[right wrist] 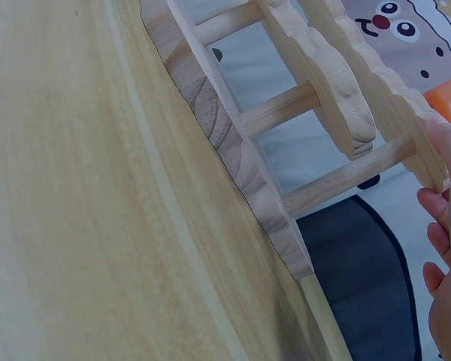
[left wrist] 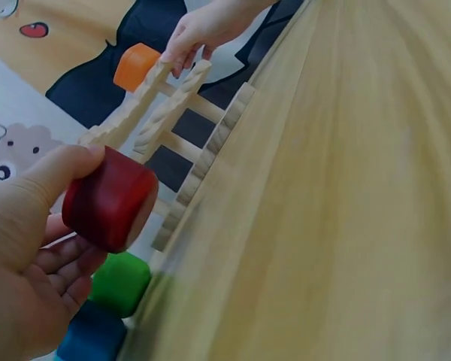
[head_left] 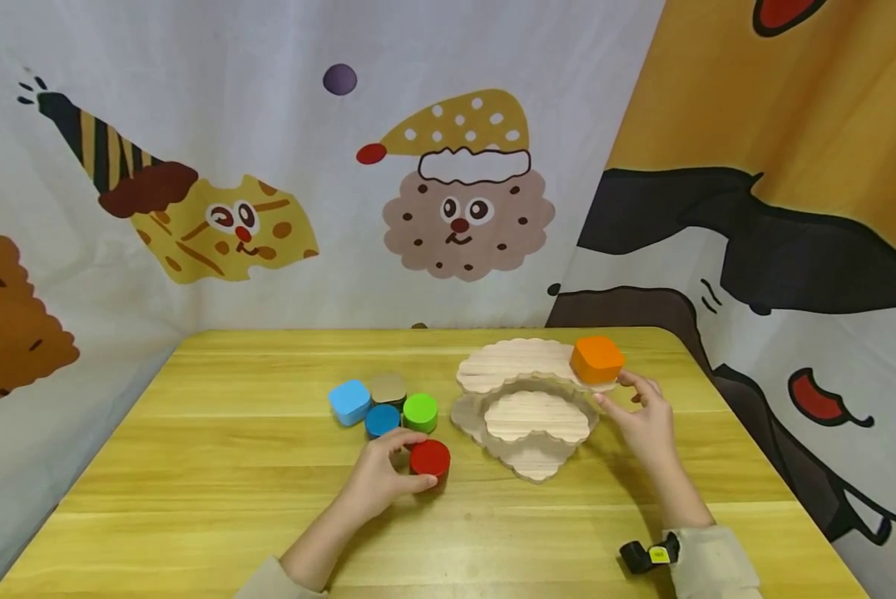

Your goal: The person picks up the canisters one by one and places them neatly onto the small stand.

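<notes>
My left hand (head_left: 376, 478) pinches a red round wooden block (head_left: 430, 459) between thumb and fingers; in the left wrist view the red block (left wrist: 109, 199) is tilted, its bare wood underside partly showing. To the right stands a tiered wooden stand (head_left: 537, 418) with scalloped shelves joined by dowels. An orange rounded-square block (head_left: 597, 360) sits at the right end of its top shelf. Beside that block, my right hand (head_left: 646, 424) grips the shelf's end. The right wrist view has the thumb and fingers around the shelf edge (right wrist: 432, 169).
Left of the stand are a green round block (head_left: 421, 412), a dark blue round block (head_left: 383, 422), a light blue block (head_left: 350, 402) and a tan block (head_left: 388, 388), close together on the wooden table (head_left: 193, 466). A patterned curtain (head_left: 268, 100) hangs behind.
</notes>
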The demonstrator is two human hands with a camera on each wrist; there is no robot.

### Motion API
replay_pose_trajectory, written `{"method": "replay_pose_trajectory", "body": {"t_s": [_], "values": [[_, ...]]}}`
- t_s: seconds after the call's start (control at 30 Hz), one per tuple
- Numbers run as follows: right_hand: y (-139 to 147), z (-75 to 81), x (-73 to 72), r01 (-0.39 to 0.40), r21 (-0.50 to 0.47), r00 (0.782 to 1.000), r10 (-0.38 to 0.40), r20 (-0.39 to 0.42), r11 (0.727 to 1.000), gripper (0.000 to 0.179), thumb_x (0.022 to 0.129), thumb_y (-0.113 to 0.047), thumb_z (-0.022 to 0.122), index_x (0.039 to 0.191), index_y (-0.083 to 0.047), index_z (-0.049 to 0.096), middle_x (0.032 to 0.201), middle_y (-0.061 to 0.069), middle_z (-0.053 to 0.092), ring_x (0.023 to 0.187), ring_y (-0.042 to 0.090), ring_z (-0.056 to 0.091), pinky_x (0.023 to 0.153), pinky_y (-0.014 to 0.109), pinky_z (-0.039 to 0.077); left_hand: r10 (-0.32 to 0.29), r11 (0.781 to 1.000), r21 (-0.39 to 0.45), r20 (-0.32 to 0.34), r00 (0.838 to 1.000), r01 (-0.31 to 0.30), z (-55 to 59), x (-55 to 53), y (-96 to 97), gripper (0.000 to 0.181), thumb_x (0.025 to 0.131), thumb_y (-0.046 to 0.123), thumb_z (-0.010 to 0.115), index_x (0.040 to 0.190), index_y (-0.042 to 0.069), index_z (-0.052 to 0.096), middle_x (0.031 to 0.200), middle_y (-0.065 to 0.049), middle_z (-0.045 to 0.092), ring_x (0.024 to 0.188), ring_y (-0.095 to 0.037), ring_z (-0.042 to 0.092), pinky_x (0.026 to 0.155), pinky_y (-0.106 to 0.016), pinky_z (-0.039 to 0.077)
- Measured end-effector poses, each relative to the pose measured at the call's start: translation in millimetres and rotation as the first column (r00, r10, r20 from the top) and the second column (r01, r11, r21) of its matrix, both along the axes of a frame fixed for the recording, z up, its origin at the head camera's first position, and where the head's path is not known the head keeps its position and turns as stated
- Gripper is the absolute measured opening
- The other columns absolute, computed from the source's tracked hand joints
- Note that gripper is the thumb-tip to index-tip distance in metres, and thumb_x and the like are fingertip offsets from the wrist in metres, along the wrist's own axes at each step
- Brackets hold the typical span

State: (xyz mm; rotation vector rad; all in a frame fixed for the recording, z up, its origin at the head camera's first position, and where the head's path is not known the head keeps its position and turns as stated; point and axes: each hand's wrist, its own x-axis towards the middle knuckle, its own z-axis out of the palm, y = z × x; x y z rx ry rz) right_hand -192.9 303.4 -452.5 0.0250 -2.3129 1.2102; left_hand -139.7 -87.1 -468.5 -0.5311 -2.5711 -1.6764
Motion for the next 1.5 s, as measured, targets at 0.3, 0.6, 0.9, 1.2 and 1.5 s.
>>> {"method": "replay_pose_trajectory", "body": {"t_s": [0.3, 0.6, 0.9, 1.2, 1.5], "values": [[0.0, 2.6, -0.3, -0.001, -0.004, 1.0, 0.001, 0.009, 1.0, 0.046, 0.08, -0.012, 0.079, 0.118, 0.007, 0.06, 0.108, 0.014, 0.056, 0.094, 0.016, 0.041, 0.078, 0.039, 0.035, 0.05, 0.997, 0.067, -0.029, 0.998, -0.048, 22.5, -1.4, 3.6, 0.049, 0.067, 0.014, 0.089, 0.11, 0.004, 0.069, 0.113, -0.002, 0.065, 0.107, -0.023, 0.056, 0.09, -0.051, 0.045], [0.0, 1.6, 1.2, -0.005, 0.007, 1.0, 0.005, 0.016, 1.0, 0.048, 0.08, -0.014, 0.08, 0.118, 0.006, 0.06, 0.107, 0.012, 0.055, 0.095, 0.016, 0.042, 0.078, 0.033, 0.035, 0.056, 0.998, 0.027, -0.101, 0.993, -0.053, 44.4, -8.2, 14.6, 0.05, 0.066, 0.017, 0.089, 0.111, 0.008, 0.07, 0.113, -0.001, 0.065, 0.107, -0.024, 0.057, 0.084, -0.05, 0.049], [0.7, 0.5, 0.8, -0.005, 0.005, 1.0, 0.004, 0.008, 1.0, 0.047, 0.079, -0.011, 0.08, 0.117, 0.007, 0.06, 0.108, 0.016, 0.056, 0.092, 0.017, 0.042, 0.079, 0.04, 0.034, 0.055, 0.998, 0.009, -0.083, 0.995, -0.054, 66.4, -19.5, 28.3, 0.052, 0.069, 0.022, 0.088, 0.116, 0.012, 0.069, 0.117, 0.001, 0.064, 0.104, -0.019, 0.056, 0.082, -0.045, 0.05], [0.9, 0.8, 2.0, 0.001, -0.001, 1.0, -0.001, 0.023, 1.0, 0.047, 0.08, -0.012, 0.079, 0.118, 0.007, 0.06, 0.11, 0.016, 0.057, 0.093, 0.018, 0.041, 0.079, 0.039, 0.034, 0.005, 0.999, 0.04, -0.06, 0.998, -0.003, 80.7, -32.7, 47.0, 0.053, 0.072, 0.022, 0.085, 0.121, 0.012, 0.066, 0.122, 0.002, 0.06, 0.102, -0.018, 0.053, 0.08, -0.037, 0.05], [1.1, 1.0, 1.1, -0.001, 0.007, 1.0, 0.001, 0.01, 1.0, 0.047, 0.079, -0.011, 0.079, 0.118, 0.008, 0.06, 0.109, 0.016, 0.057, 0.094, 0.017, 0.042, 0.08, 0.04, 0.035, -0.024, 0.996, 0.078, -0.078, 0.997, 0.03, 90.1, -48.2, 68.7, 0.053, 0.073, 0.018, 0.084, 0.122, 0.008, 0.065, 0.123, -0.001, 0.059, 0.104, -0.021, 0.054, 0.077, -0.037, 0.052]]}}
